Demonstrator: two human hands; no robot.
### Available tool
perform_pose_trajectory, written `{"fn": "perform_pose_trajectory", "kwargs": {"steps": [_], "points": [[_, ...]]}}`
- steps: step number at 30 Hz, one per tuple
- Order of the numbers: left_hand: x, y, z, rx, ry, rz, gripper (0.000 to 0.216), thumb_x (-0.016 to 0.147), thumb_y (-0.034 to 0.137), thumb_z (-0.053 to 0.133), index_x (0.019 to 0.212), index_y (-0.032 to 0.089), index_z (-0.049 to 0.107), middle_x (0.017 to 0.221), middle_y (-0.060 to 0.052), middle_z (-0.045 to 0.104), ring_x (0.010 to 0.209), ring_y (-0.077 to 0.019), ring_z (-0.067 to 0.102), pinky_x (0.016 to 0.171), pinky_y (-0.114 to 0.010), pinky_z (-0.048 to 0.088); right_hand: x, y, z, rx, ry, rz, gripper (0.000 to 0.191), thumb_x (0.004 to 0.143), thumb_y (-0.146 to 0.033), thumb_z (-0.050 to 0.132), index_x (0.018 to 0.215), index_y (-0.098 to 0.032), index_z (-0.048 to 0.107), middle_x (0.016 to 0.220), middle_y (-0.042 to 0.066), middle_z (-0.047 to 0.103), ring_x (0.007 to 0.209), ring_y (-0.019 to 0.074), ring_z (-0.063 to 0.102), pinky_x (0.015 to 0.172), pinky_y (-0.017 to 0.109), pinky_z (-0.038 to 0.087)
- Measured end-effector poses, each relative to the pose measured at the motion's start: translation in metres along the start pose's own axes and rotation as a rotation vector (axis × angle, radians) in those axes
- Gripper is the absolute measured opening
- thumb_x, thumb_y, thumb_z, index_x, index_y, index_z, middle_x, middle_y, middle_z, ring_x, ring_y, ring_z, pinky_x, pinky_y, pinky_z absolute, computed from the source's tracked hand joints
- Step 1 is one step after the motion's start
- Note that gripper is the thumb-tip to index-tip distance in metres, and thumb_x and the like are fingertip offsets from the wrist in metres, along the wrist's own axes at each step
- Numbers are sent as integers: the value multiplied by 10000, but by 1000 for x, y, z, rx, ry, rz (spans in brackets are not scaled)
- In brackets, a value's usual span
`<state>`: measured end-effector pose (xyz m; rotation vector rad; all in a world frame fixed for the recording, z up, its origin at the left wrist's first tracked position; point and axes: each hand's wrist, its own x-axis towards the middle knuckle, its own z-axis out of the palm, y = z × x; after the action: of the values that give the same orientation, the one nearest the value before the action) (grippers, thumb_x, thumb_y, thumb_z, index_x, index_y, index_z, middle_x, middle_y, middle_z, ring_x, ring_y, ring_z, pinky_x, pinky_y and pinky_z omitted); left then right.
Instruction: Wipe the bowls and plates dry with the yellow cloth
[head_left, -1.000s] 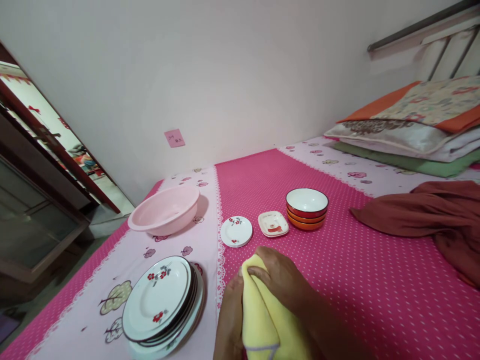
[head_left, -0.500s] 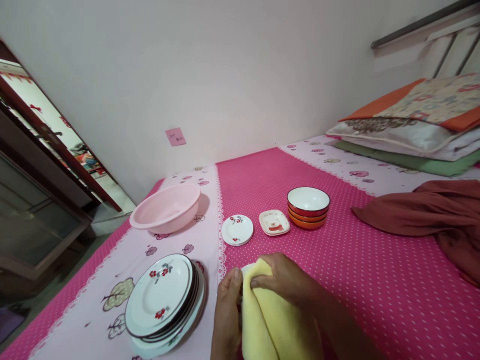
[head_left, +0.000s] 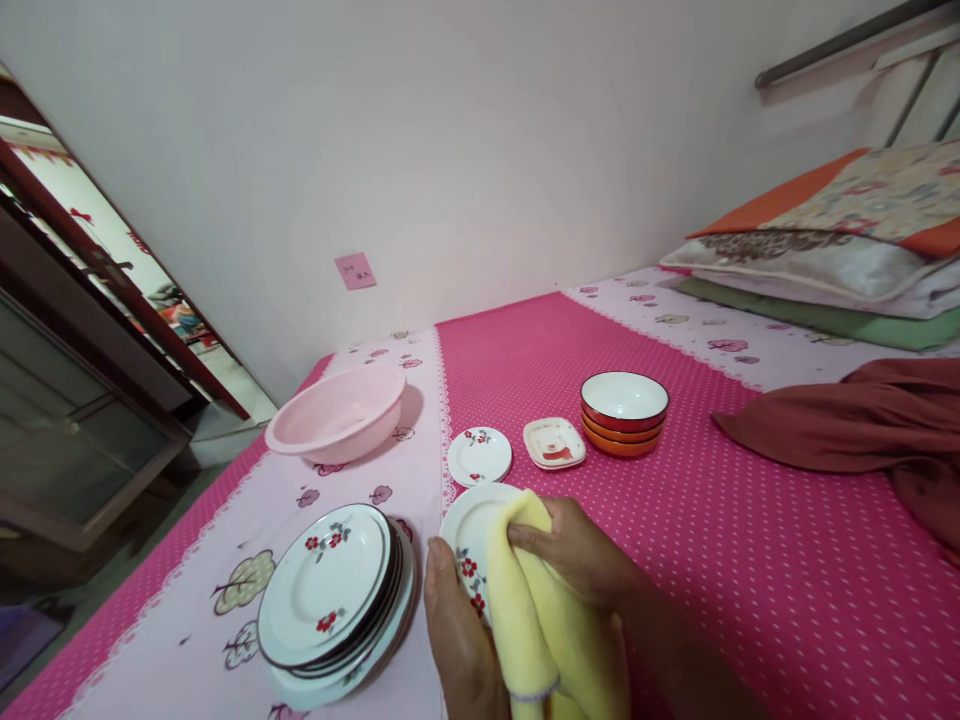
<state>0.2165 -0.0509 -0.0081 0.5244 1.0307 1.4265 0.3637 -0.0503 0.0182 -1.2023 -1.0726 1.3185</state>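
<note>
In the head view, a white plate with red flowers (head_left: pixel 466 530) is tilted up at the front middle. My left hand (head_left: pixel 463 640) grips its left edge, the thumb lying along the rim. A yellow cloth (head_left: pixel 551 640) is bunched in my right hand (head_left: pixel 574 545) and pressed over the plate's right side, which it hides. Left of my hands lies a stack of flowered plates with dark rims (head_left: pixel 326 590). Just beyond the held plate are small flowered plates (head_left: pixel 480 456), squarish small dishes (head_left: pixel 554 443) and a stack of bowls (head_left: pixel 624 412).
A pink basin (head_left: pixel 337 415) stands at the back left of the pink dotted bedspread (head_left: pixel 517 350). Folded bedding (head_left: pixel 825 250) is piled at the back right, with a reddish-brown cloth (head_left: pixel 847 425) nearer. A white wall (head_left: pixel 480 150) rises behind.
The held plate has turned to show more of its flowered face, and my left hand has shifted along its edge. The yellow cloth stays in my right hand.
</note>
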Motion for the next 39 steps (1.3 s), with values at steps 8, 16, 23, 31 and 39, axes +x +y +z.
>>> {"fn": "perform_pose_trajectory", "kwargs": {"steps": [8,16,23,31,39], "points": [[-8,36,0,270,-455,-138,520,788,492,872,1159,142,771,1012,-139,816,889,-295,779,770,-365,623,-28,-23,-39,-156,-80,9,396,704,-477,865,980,-203,790,979,97,800,922,324,738,799,378,590],[-10,33,6,248,-231,31,588,824,596,792,1178,131,733,979,-132,806,871,-284,766,761,-354,604,-11,-11,-9,-51,-81,34,418,730,-441,821,1027,-151,771,1022,102,807,887,290,738,763,364,584],[-18,26,13,218,0,132,583,858,661,704,1191,183,687,982,-100,789,839,-250,737,749,-338,586,-3,-2,0,139,-73,34,585,676,-527,892,1090,-133,768,1015,115,813,856,274,746,745,349,583],[-12,30,3,516,-438,183,477,863,629,731,734,176,657,662,-3,633,595,-145,531,543,-241,421,-22,-20,-47,-64,-289,18,466,742,-474,866,1035,-123,777,943,77,808,855,255,739,736,296,554],[-18,20,12,384,-90,191,561,847,682,687,1040,161,761,914,-111,783,849,-288,708,742,-363,560,-8,-11,-16,-11,-83,16,455,747,-439,852,1088,-150,766,1043,92,810,893,274,743,731,319,570]]}}
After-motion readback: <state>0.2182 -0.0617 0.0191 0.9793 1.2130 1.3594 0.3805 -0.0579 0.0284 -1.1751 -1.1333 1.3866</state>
